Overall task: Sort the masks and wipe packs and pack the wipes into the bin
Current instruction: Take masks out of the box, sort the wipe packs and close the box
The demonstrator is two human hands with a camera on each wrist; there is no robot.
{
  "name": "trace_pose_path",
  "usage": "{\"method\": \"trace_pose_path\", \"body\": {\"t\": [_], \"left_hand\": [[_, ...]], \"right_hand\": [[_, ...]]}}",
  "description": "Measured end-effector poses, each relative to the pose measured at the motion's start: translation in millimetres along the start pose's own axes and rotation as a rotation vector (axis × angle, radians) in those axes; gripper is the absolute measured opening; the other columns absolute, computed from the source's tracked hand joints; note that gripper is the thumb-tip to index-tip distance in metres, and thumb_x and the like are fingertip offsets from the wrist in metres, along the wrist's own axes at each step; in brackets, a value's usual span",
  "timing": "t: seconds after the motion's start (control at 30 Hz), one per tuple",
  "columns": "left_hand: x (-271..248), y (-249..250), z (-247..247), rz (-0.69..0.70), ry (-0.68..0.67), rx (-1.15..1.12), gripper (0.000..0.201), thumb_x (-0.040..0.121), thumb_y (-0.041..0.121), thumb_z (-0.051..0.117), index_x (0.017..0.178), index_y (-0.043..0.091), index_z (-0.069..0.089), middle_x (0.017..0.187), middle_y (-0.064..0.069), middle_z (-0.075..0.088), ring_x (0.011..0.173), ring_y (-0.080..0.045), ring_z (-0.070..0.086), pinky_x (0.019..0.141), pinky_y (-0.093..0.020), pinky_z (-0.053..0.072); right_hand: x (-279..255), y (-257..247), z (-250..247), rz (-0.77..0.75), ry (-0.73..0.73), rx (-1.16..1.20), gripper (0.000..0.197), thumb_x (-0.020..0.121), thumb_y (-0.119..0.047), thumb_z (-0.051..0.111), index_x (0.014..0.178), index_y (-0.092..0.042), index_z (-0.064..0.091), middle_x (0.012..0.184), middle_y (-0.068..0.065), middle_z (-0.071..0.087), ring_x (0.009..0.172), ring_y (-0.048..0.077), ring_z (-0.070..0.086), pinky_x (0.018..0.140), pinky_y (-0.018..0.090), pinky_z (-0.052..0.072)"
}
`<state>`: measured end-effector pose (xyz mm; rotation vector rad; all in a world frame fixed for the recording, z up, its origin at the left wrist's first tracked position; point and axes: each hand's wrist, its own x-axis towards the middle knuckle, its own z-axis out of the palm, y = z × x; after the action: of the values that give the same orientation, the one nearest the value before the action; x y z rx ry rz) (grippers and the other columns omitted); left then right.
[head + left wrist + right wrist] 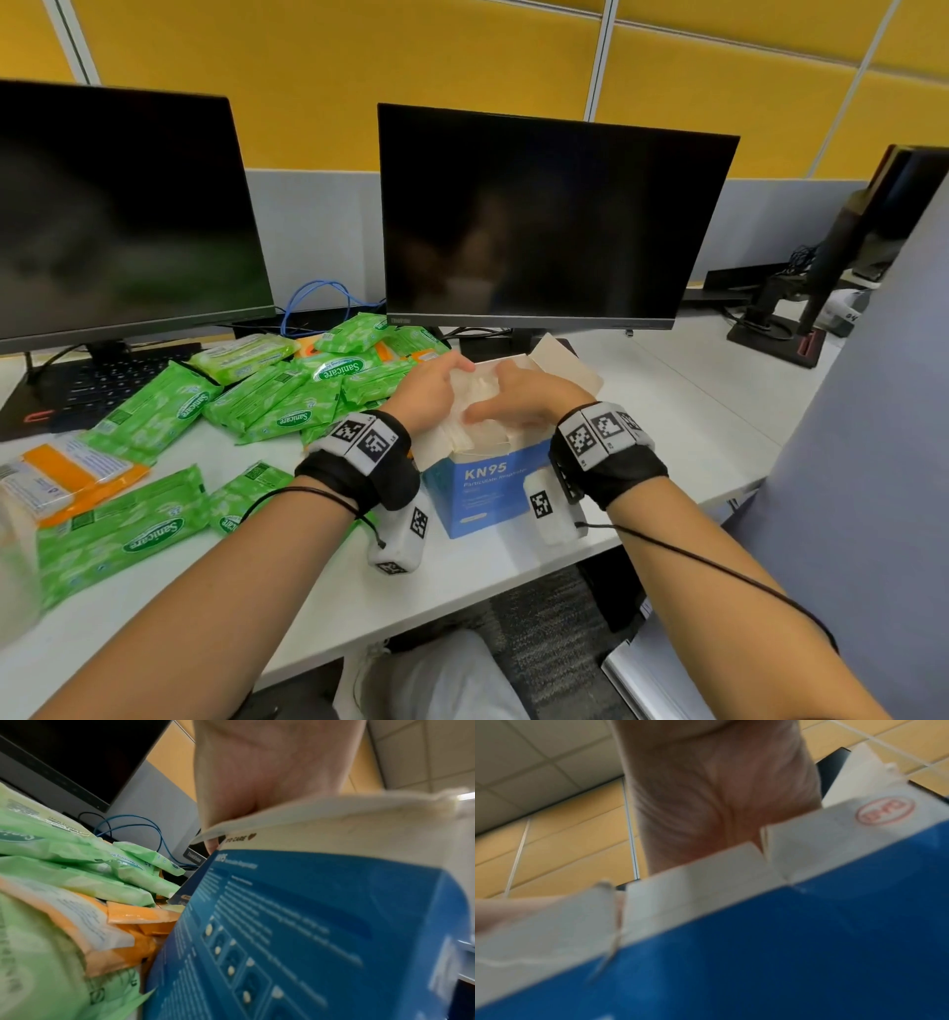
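Left hand (270, 772) above blue box (308, 933); green packs (77, 874) left.

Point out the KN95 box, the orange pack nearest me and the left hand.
KN95 box (485, 483), head view, blue front panel.
orange pack (67, 475), head view, orange stripe.
left hand (434, 393), head view, back of hand.

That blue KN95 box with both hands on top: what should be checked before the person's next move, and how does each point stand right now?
1. Blue KN95 box upright on the desk: ok.
2. Box flaps open, far flap folded back: ok.
3. White masks fully down inside the box: not ok; they bulge above the rim.
4. Left hand and right hand both on the masks: ok, though how the fingers lie is unclear.
5. Green wipe packs kept apart from the box, piled to its left: ok.
6. Bin for the wipes ready nearby: cannot tell; none is clearly in view.
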<state>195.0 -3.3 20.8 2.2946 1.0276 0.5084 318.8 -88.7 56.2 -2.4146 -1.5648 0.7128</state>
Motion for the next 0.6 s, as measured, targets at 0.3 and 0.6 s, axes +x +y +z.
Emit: {"method": "trace_pose_path", "body": {"t": [0.3,0.6], "left_hand": [[7,-7,9,0.056,0.017,0.128,0.046,0.095,0.003,0.031,0.13,0.024,0.052,0.138,-0.005,0.051,0.128,-0.024,0.045,0.104,-0.04,0.038],[11,-8,7,0.049,-0.061,0.232,0.042,0.099,0.021,0.038,0.139,0.033,0.041,0.144,-0.005,0.044,0.134,-0.027,0.036,0.109,-0.043,0.033]], "right_hand": [[1,-5,13,0.023,0.037,-0.06,0.094,0.077,-0.037,0.072,0.148,-0.009,0.017,0.127,0.006,0.052,0.115,0.023,0.052,0.085,0.033,0.046],[15,0,10,0.149,0.176,-0.101,0.087,0.07,-0.034,0.078,0.139,-0.009,0.031,0.115,0.006,0.057,0.107,0.025,0.057,0.093,0.041,0.05]]}}
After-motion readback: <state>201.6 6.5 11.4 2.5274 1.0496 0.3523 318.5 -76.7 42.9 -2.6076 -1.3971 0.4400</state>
